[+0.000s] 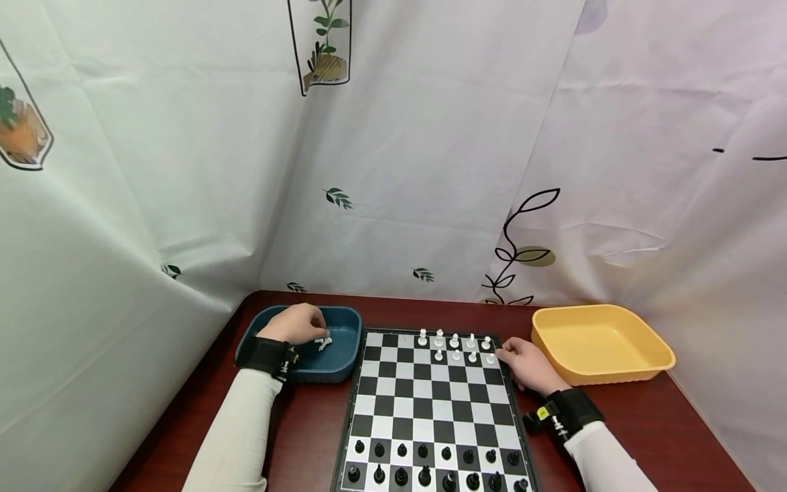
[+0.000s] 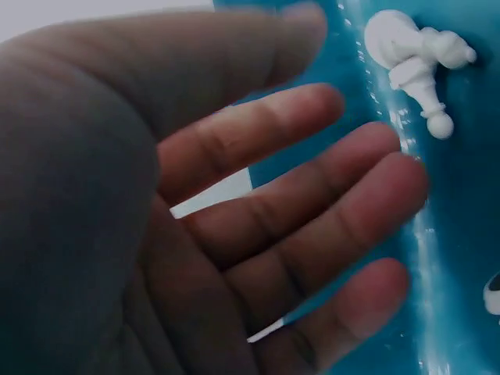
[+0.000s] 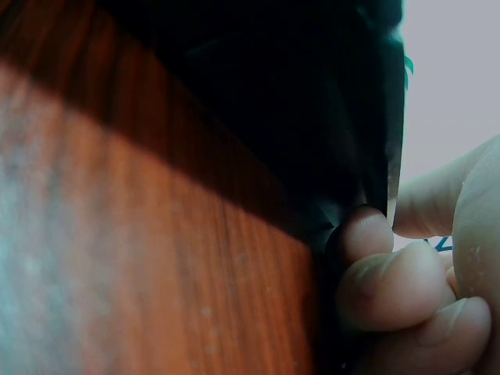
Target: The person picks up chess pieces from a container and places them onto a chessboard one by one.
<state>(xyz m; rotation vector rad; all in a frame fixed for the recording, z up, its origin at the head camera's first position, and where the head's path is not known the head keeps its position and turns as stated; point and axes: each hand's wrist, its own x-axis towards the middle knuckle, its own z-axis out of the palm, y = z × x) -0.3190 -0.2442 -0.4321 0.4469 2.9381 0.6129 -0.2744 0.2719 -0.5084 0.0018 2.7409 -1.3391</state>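
Observation:
My left hand [image 1: 297, 324] reaches down into the blue bin [image 1: 348, 344], fingers spread and holding nothing. In the left wrist view, white chess pieces [image 2: 414, 66] lie on their sides just past the fingertips. The chessboard [image 1: 413, 407] lies to the right of the bin. My right hand [image 1: 529, 365] pinches the board's far right edge, with curled fingers [image 3: 398, 289] below and the thumb over the side. White pieces [image 1: 454, 342] stand in two partial rows at the board's far right. Two rows of black pieces [image 1: 424, 476] line its near side.
A yellow bin [image 1: 602, 342] stands at the back right, behind the right hand. The dark red wooden table [image 1: 307, 437] carries everything. A white printed curtain [image 1: 393, 171] hangs along the table's back edge and both sides.

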